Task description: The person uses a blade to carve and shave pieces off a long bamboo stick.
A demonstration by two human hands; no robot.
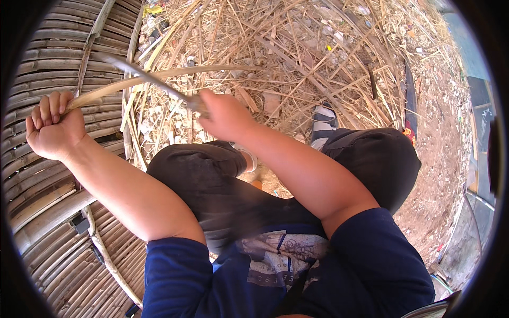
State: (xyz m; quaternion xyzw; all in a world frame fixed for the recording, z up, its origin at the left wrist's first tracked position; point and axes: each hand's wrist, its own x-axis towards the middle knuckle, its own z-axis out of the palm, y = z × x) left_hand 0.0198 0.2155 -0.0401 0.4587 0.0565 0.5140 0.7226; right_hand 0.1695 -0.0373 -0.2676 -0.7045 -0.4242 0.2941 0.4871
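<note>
My left hand (58,127), at the far left, is closed round one end of a long, pale bamboo strip (122,84). The strip bends away to the right, and its other end reaches over the litter on the ground. My right hand (225,114) grips the handle of a knife (154,80) near the middle. Its long blade points up and left and crosses the strip in the picture; whether the two touch I cannot tell. The blade's far end is blurred.
Bamboo slats (63,175) form a surface along my left side. Splints and shavings (297,63) litter the ground ahead, among stones and scraps. My bent knees (371,164) are below my arms. Bare brown soil (435,159) lies to the right, beside bluish panels (480,106).
</note>
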